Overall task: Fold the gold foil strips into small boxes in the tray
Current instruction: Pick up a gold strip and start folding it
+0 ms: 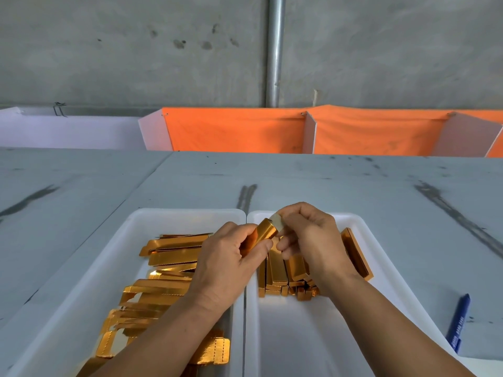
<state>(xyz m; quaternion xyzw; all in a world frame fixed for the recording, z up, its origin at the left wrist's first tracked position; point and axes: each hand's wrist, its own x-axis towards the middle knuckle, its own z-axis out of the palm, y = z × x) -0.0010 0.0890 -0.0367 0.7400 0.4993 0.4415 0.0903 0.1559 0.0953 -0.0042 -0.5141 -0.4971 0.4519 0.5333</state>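
Observation:
Two white trays stand side by side on the grey table. The left tray (152, 219) holds a pile of flat gold foil strips (163, 281). The right tray (362, 227) holds several folded gold boxes (356, 254). My left hand (228, 265) grips a half-formed gold box (265, 231) above the gap between the trays. My right hand (310, 235) pinches the pale end flap of that same box at its far end. Both forearms hide parts of the trays.
A blue pen (460, 322) lies on the table to the right of the right tray. Orange and white partitions (239, 131) stand along the table's far edge, with a concrete wall and a metal pipe (275, 50) behind them.

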